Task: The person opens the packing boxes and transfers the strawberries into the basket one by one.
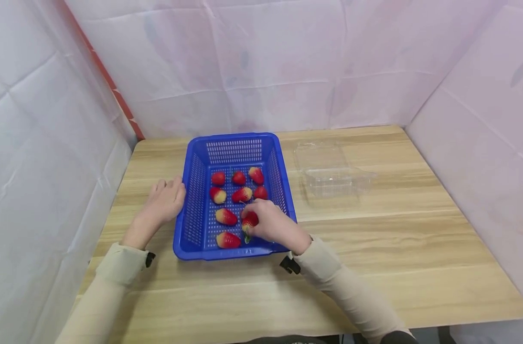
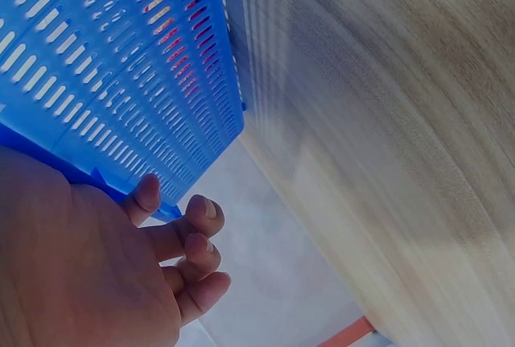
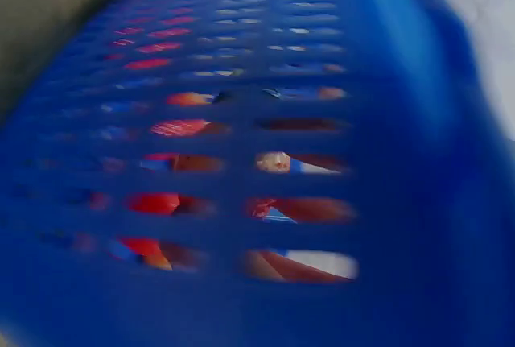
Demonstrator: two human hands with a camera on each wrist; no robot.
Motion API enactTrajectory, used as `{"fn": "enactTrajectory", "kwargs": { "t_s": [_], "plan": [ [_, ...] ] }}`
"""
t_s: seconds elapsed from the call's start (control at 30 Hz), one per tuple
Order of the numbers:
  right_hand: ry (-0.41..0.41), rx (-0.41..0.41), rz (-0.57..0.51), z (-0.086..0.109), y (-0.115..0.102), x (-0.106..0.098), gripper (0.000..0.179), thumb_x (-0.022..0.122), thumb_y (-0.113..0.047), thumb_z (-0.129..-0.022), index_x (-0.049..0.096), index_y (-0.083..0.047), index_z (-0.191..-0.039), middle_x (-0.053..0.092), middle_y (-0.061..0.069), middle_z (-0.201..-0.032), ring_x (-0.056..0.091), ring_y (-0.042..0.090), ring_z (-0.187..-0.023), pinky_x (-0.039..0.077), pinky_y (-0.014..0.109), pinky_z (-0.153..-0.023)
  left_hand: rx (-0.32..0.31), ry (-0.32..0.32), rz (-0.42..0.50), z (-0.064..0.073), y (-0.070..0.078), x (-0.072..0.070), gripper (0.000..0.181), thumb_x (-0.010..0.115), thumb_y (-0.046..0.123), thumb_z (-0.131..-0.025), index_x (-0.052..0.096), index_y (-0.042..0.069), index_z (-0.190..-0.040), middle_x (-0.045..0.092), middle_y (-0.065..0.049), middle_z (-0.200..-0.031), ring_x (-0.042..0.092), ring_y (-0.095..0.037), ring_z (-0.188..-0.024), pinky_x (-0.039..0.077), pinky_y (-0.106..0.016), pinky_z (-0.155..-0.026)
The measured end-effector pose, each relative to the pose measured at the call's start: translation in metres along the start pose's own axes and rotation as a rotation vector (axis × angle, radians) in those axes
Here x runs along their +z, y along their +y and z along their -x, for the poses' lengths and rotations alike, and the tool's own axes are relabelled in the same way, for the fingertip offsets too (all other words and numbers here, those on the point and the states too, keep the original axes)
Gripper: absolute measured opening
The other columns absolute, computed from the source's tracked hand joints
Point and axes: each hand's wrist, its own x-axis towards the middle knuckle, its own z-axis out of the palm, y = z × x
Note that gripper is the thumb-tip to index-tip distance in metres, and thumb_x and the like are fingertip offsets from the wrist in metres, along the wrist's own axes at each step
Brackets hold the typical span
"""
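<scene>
In the head view, a blue slotted plastic basket (image 1: 235, 255) holds several red strawberries, some with pale yellow ends, such as one strawberry (image 1: 228, 240) near its front. My right hand (image 1: 272, 222) reaches over the right front rim and pinches a strawberry (image 1: 248, 222) with a green leafy cap low inside the basket. Through the slots of the basket wall (image 3: 241, 307), the right wrist view catches bits of red fruit and fingers. My left hand (image 1: 166, 200) rests against the left rim, its fingers (image 2: 201, 254) loosely bent outside the wall.
A clear plastic clamshell box (image 1: 330, 181) stands with its lid up on the wooden table (image 1: 394, 248), right of the basket. Pale cloth sheets (image 1: 278, 62) enclose the table at the back and both sides. A red strip (image 1: 102, 67) runs down the back left corner.
</scene>
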Motion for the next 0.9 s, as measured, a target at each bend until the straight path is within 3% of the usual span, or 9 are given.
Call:
{"fn": "enactTrajectory", "kwargs": {
  "t_s": [0.3,0.57,0.9],
  "plan": [
    [-0.114,0.066,0.011,-0.007,0.007,0.014,0.022,0.081,-0.009,-0.081,0.073,-0.006,-0.101,0.061,0.000,-0.087,0.056,0.020,-0.089,0.049,0.037,-0.083,0.017,0.002,-0.001,-0.001,-0.001,-0.002,0.043,0.010,0.033,-0.107,0.042,0.004,-0.113,0.055,-0.019,-0.103,0.039,-0.039,-0.097,0.027,-0.050,-0.084],
    [-0.190,0.015,0.097,-0.012,0.007,0.018,0.021,0.076,-0.006,-0.085,0.071,-0.007,-0.106,0.061,0.001,-0.091,0.055,0.018,-0.086,0.049,0.032,-0.081,0.004,0.007,-0.004,-0.003,-0.003,-0.002,0.042,0.010,0.034,-0.106,0.042,0.007,-0.108,0.054,-0.017,-0.099,0.039,-0.038,-0.095,0.027,-0.048,-0.083],
    [-0.217,0.033,0.173,-0.011,0.008,0.020,0.021,0.073,-0.013,-0.090,0.070,-0.005,-0.109,0.056,0.004,-0.089,0.052,0.019,-0.085,0.048,0.032,-0.079,0.013,-0.004,0.006,-0.002,-0.003,0.001,0.042,0.011,0.033,-0.107,0.042,0.005,-0.110,0.055,-0.019,-0.103,0.040,-0.039,-0.098,0.027,-0.050,-0.085]
  ]
}}
